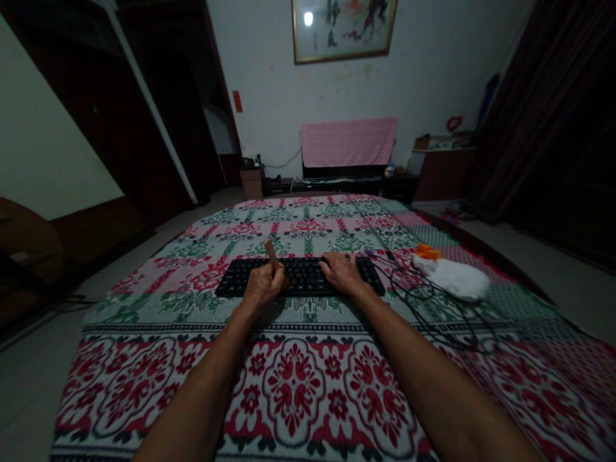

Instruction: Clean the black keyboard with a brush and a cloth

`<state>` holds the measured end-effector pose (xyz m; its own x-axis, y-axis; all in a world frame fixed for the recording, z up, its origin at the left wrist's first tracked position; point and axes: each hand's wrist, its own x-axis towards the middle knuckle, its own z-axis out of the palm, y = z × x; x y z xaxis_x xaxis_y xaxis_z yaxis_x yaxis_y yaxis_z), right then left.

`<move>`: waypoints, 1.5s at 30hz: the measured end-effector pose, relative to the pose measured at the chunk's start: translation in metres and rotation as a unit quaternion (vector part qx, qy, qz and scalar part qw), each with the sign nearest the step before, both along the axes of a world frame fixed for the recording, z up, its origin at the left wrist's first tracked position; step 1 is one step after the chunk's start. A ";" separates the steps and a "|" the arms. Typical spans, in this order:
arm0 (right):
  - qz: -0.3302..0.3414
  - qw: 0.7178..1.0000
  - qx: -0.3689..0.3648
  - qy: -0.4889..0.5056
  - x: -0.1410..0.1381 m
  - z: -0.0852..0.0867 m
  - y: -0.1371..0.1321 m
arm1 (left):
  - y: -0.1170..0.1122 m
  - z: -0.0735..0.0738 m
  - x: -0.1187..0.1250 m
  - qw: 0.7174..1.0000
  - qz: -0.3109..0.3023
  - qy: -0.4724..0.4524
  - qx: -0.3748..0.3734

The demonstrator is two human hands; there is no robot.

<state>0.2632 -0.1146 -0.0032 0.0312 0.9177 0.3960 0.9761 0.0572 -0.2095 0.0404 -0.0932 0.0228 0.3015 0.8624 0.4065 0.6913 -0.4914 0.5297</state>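
A black keyboard [301,276] lies across a bed covered with a red, green and white patterned spread [308,378]. My left hand [262,285] is closed round a short brown stick-like handle [272,253] that points up, and it rests on the keyboard's left half. My right hand [342,273] lies flat on the keyboard's right half with its fingers spread over the keys.
A black cable [428,301] trails in loops from the keyboard's right end. A white cloth with an orange piece [452,276] lies to its right. Beyond the bed stand a low cabinet with a pink-covered screen [349,144] and a wall picture [342,29].
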 end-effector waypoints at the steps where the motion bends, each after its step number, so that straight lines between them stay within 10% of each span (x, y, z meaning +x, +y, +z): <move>1: 0.000 1.000 0.001 -0.001 0.000 0.000 0.000 | -0.001 0.001 -0.001 1.000 0.012 0.000 0.001; 24: -0.009 1.000 0.003 0.013 0.000 -0.001 0.002 | 0.010 -0.016 -0.006 0.971 0.165 -0.144 0.095; 45: -0.006 1.000 0.011 0.018 0.000 -0.002 0.001 | 0.051 -0.014 0.022 0.975 0.094 -0.197 0.034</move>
<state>0.2635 -0.1134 -0.0049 0.0566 0.9082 0.4146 0.9686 0.0506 -0.2433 0.0628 -0.0423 0.0088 -0.0501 0.8544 0.5172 0.5222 -0.4190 0.7428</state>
